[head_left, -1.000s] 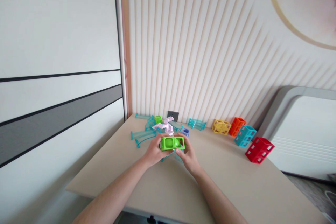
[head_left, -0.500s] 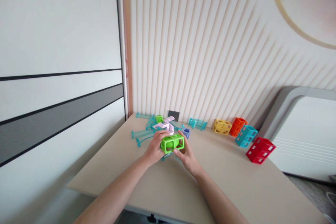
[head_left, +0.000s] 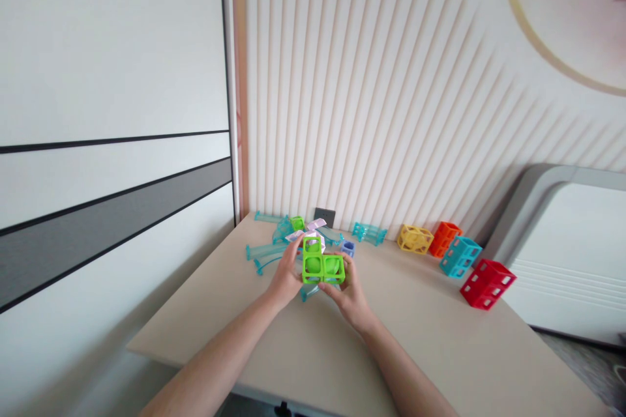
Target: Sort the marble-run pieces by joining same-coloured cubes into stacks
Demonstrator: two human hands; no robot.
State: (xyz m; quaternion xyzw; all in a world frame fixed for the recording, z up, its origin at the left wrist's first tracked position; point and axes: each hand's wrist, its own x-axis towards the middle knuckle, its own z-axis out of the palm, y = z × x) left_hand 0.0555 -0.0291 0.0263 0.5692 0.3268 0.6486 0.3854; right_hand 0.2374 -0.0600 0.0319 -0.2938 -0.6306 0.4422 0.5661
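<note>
Green cube block gripped at frame centre by left hand and right hand; upper cube best kept squarely seated, held above tabletop

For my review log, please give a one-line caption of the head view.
Left hand and right hand hold a green block piece above the beige table.

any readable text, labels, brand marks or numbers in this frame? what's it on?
None. The green block piece held by the left hand and right hand is unmarked, as are the red, cyan, orange and yellow blocks; the dark plate on the wall is blank.
</note>
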